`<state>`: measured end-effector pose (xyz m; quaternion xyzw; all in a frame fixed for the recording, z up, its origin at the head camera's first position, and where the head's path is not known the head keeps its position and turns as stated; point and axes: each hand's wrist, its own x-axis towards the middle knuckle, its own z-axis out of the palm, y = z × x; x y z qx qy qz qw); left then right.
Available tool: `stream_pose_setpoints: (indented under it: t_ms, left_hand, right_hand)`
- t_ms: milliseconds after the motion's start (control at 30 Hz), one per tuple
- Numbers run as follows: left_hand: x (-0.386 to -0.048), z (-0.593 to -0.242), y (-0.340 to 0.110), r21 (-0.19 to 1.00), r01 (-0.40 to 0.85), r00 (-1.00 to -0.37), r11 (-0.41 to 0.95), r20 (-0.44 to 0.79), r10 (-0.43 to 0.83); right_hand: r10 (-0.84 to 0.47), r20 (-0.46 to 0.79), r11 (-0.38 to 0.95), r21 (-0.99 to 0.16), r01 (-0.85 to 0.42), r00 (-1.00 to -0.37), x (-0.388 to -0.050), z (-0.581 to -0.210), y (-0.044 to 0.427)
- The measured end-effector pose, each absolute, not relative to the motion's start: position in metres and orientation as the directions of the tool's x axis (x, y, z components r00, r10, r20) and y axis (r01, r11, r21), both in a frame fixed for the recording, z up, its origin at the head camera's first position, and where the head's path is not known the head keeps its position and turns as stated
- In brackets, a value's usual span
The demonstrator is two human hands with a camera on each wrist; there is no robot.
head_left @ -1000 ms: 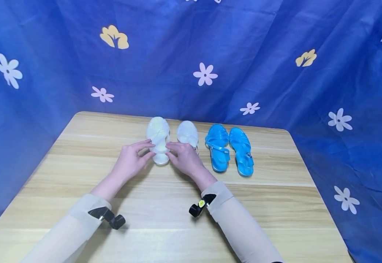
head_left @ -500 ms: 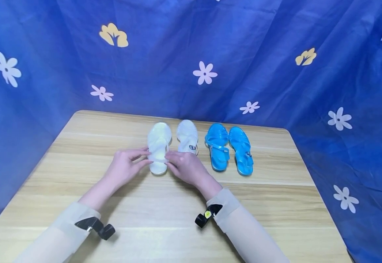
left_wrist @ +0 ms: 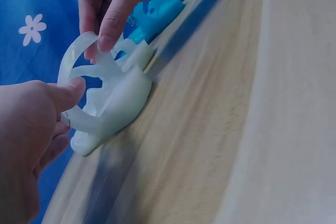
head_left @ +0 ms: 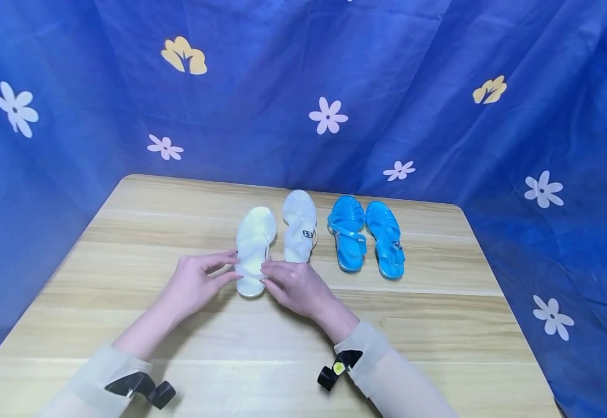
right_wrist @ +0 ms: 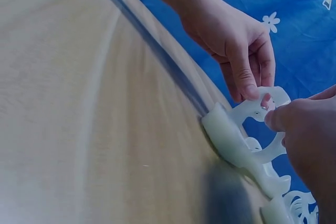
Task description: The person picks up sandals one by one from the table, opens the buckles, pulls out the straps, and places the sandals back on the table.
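Note:
In the head view a white jelly sandal (head_left: 256, 229) stands at the left of a row of sandals, toe toward the back. My left hand (head_left: 190, 284) pinches its raised ankle strap (left_wrist: 66, 61) from the left, between thumb and fingers. From the right, my right hand (head_left: 300, 288) pinches the same strap. Both wrist views show the strap looped up above the heel, with the sole low at the tabletop. Just right of it lies a second white sandal (head_left: 299, 223), its buckle visible, its heel end partly behind my right hand.
Two blue sandals (head_left: 348, 232) lie to the right, side by side with toes to the back. They rest on a wood-grain table (head_left: 439, 325). A blue flowered curtain (head_left: 261, 75) hangs behind the table and along its sides.
Both hands have drawn the left white sandal toward the front, past the heel line of its mate. More of the second white sandal and its buckle now shows. The blue pair stays put.

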<state>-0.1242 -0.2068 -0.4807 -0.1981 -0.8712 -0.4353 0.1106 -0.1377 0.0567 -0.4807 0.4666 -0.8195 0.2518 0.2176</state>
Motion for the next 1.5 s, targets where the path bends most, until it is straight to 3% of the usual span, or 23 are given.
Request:
stream_pose_setpoints:
  t_ms: [300, 933, 1500]
  left_hand:
    - [-0.108, -0.48, -0.205, 0.748, 0.435, -0.9, 0.501, 0.353, 0.254]
    - [-0.089, -0.484, -0.203, 0.713, 0.502, -0.865, 0.488, 0.415, 0.283]
    - [-0.084, -0.483, -0.206, 0.569, 0.641, -0.763, 0.515, 0.547, 0.345]
  right_hand:
    - [-0.563, 0.646, 0.334, -0.393, -0.857, -0.516, -0.124, -0.489, 0.063]
    - [-0.583, 0.664, 0.303, -0.356, -0.884, -0.467, -0.107, -0.493, 0.071]
    - [-0.588, 0.655, 0.299, -0.369, -0.88, -0.474, -0.101, -0.493, 0.072]
